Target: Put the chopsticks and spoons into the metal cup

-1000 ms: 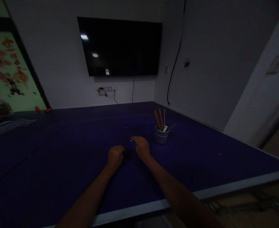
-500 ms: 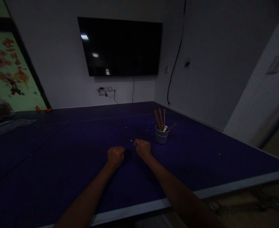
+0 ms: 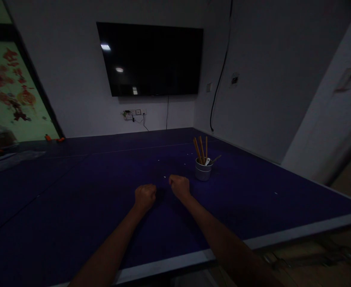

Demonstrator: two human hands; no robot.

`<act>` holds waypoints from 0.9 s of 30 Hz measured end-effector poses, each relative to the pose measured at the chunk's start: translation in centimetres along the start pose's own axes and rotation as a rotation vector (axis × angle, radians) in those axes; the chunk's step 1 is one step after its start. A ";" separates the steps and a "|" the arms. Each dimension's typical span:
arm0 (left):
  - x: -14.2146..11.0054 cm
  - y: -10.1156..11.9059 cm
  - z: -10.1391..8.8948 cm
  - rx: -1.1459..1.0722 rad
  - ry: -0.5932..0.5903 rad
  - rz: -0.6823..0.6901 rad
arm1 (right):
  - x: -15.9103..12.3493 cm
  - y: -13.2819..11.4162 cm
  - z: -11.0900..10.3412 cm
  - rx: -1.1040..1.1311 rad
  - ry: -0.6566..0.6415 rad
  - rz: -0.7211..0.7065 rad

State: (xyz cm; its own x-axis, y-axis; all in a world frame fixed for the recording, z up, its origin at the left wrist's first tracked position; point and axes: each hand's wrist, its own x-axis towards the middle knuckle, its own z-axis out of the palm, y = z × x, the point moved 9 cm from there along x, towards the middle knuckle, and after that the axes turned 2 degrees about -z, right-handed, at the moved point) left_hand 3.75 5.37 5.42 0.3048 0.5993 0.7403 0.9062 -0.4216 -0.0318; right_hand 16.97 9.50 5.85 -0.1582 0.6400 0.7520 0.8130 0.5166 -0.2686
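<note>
My left hand (image 3: 145, 197) is a closed fist, back of the hand up, on or just above the dark purple table (image 3: 82, 215). A short gap to its right separates it from my right hand (image 3: 179, 186), also curled into a fist. No object shows in either hand. Just beyond the right hand, to its right, stands a grey cup (image 3: 203, 172). Several brown sticks (image 3: 201, 148) lean up out of it, along with a white-handled utensil (image 3: 207, 161) and a dark thin handle (image 3: 216, 159) tilted to the right.
Small white scraps (image 3: 164, 176) are scattered over the table. A pale edge strip (image 3: 169, 263) runs along its near side. Clear plastic wrapping (image 3: 10, 159) and small orange items (image 3: 54, 138) lie far left. A television (image 3: 151, 59) hangs on the wall behind; a black cable (image 3: 220, 79) dangles at right.
The fingers of my right hand look slightly more curled in. My left hand and the cup are as before; the view has shifted very little.
</note>
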 end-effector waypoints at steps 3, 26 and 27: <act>0.0 0.0 -0.2 -0.009 0.008 0.002 | 0.1 0.6 -0.4 -0.013 0.035 0.026; 0.4 -1.5 -1.7 -0.045 0.151 -0.175 | -0.1 10.6 -6.0 -0.260 0.228 0.544; 0.4 -1.5 -1.6 -0.041 0.155 -0.171 | -0.1 10.6 -6.0 -0.255 0.239 0.525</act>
State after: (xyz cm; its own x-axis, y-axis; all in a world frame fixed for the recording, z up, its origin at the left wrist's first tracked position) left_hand 2.02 5.19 6.84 0.0968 0.5541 0.8268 0.9271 -0.3525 0.1277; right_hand 28.99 11.51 6.58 0.4042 0.6111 0.6806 0.8608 -0.0026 -0.5089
